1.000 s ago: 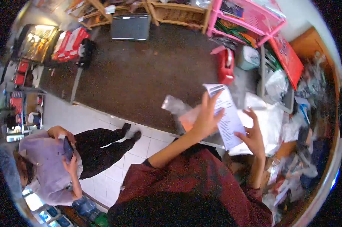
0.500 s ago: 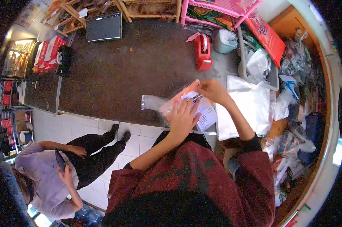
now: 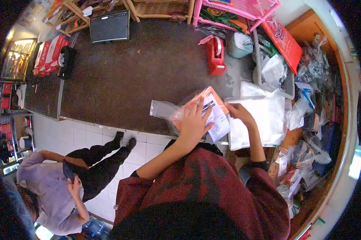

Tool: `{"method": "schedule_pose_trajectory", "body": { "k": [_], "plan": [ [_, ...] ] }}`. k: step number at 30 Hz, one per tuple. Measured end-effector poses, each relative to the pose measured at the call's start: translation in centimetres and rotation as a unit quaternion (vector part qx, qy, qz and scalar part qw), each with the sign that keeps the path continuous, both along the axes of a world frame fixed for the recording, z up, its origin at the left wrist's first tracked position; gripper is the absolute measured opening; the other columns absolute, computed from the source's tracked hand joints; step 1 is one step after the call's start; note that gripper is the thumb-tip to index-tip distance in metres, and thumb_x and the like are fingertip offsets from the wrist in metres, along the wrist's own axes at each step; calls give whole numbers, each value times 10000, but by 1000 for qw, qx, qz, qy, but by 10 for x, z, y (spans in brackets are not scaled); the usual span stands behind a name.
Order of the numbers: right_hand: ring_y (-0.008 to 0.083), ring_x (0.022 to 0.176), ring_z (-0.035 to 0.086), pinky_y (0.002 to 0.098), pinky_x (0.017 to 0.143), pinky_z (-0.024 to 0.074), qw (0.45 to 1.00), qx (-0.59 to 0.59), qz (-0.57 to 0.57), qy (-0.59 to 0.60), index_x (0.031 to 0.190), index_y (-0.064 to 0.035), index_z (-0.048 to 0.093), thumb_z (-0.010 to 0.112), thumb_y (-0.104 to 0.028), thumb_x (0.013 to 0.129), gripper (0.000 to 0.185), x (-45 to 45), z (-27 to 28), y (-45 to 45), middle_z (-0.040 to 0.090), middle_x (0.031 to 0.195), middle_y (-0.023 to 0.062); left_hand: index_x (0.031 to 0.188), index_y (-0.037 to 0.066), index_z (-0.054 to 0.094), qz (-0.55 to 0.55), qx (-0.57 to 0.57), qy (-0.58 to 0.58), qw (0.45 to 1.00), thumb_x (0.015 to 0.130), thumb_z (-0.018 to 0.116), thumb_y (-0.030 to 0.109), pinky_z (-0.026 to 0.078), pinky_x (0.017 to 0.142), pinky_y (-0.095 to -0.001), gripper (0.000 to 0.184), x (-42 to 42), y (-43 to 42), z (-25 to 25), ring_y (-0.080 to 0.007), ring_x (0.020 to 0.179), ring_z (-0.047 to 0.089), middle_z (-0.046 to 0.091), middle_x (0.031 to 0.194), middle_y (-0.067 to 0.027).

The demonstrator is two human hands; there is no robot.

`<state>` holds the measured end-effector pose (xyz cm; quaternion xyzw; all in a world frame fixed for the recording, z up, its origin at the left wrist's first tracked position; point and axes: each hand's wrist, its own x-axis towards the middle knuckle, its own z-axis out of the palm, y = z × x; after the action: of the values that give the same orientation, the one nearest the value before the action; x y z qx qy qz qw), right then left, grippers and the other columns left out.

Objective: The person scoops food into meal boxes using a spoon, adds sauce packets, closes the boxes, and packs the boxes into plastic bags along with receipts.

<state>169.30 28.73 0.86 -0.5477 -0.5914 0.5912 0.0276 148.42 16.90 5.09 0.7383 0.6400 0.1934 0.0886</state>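
An orange flat package (image 3: 213, 93) in clear plastic lies at the counter's front edge, tilted a little. On top of it is a white printed paper slip (image 3: 218, 121). My left hand (image 3: 193, 125) lies across both with its fingers spread, pressing them down. At the package's right corner, my right hand (image 3: 242, 115) has its thumb and fingers closed on the edge. A clear plastic flap (image 3: 163, 109) sticks out on the left. Stacked white plastic bags (image 3: 255, 122) lie just right of the package, close by my right hand.
A red tape dispenser (image 3: 216, 58) stands farther back on the dark counter (image 3: 108, 80), beside a light blue bin (image 3: 240, 45). A black flat screen (image 3: 109, 27) sits at the back. Plastic bags (image 3: 314, 60) crowd the right side. Another person (image 3: 54, 180) with a phone is at left.
My right hand has moved from the package's top corner down and right to its right corner. My left hand stays on the slip. The other person's phone has shifted slightly.
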Motion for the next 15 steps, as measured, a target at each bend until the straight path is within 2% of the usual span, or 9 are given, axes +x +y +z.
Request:
{"method": "schedule_pose_trajectory", "body": {
  "k": [2,4,7,9,10,11,12,13,15],
  "plan": [
    [54,478,363,219,418,270,995,-83,9,57,710,-55,588,551,-510,806,466,15,-32,-8,439,548,-37,1203,146,489,-18,-22,-18,999,786,535,431,326,917,-497,508,-8,13,13,-341,1137,403,369,1312,-165],
    [72,511,419,225,458,337,993,-94,2,71,715,-59,587,589,-415,816,370,16,-42,8,486,577,-18,1141,110,515,-33,-209,-90,973,821,500,420,394,837,-464,446,-27,45,33,-347,1015,495,445,1233,-179],
    [107,608,536,255,553,432,952,290,-80,48,788,-59,625,643,-279,792,221,2,-53,62,601,682,14,1106,40,514,-92,-152,-27,984,891,417,341,464,712,-429,383,-50,108,-9,-372,833,570,525,1125,-196],
    [134,679,587,271,609,459,896,410,-152,81,845,-44,640,653,-240,778,208,-38,-24,102,646,762,60,1080,-12,517,-77,-235,-286,926,882,431,288,465,782,-387,370,-49,155,-41,-345,897,571,551,1090,-186],
    [144,713,602,274,632,464,881,427,-177,101,875,-33,645,650,-238,777,227,-55,-18,118,658,804,88,1080,-12,517,-80,-236,-284,926,882,431,288,465,782,-387,370,-43,172,-58,-345,897,571,551,1090,-186],
    [151,723,603,277,661,465,929,309,-170,110,884,-27,646,650,-246,774,245,-69,-22,130,659,813,98,1048,-33,524,-22,-371,-523,767,863,461,263,455,823,-372,355,-35,187,-76,-324,936,565,551,1096,-178],
    [159,733,604,281,690,466,962,185,-162,118,892,-21,648,649,-254,771,262,-74,-29,141,660,822,107,1017,-54,530,39,-469,-706,529,843,490,239,445,864,-358,342,-29,197,-91,-303,975,559,552,1103,-170],
    [159,733,604,281,690,466,961,186,-168,117,892,-21,648,649,-254,771,262,-72,-42,151,660,822,107,1017,-54,530,36,-474,-702,530,843,490,239,445,864,-358,342,-27,203,-105,-303,975,559,552,1103,-170],
    [169,765,610,275,741,458,961,190,-187,70,948,-38,650,642,-300,780,312,-64,-92,162,661,855,115,1073,-60,491,22,-458,-828,323,799,545,139,457,870,-373,343,-22,212,-122,-252,1007,546,549,1118,-131]
  ]
}}
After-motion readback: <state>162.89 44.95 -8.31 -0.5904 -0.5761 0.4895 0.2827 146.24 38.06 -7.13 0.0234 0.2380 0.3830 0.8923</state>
